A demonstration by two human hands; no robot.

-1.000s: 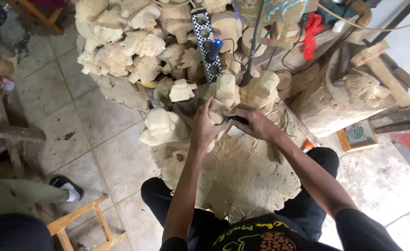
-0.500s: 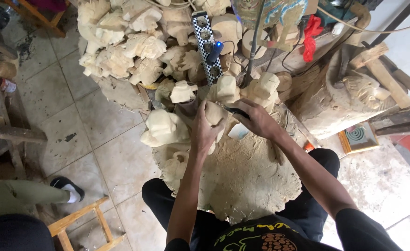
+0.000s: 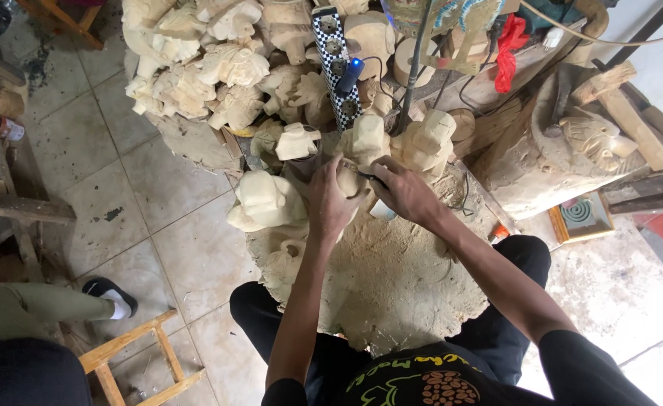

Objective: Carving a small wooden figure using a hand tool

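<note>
So I'm gripping this small pale wood carving (image 3: 348, 179) with my left hand (image 3: 330, 201), fingers wrapped tight around it so most of it is hidden, right over the sawdust-covered stump (image 3: 399, 278) I'm sitting at. My right hand (image 3: 405, 192) is closing around a dark handheld tool (image 3: 377, 180) and pressing its tip against the piece (can't really tell what kind of bit is on it, my knuckles are covering it). What's worrying me: my left fingers are sitting just beside where the tool is touching, so if it's skipping off the grain it's going straight into my thumb. The carving isn't clamped either, so it could be twisting in my grip. Also the tool's cord (image 3: 459, 197) is trailing over the stump toward the checkered power strip (image 3: 336, 68), and the pile of finished carvings (image 3: 218, 68) is crowding close, so a snag could be knocking some down.
</note>
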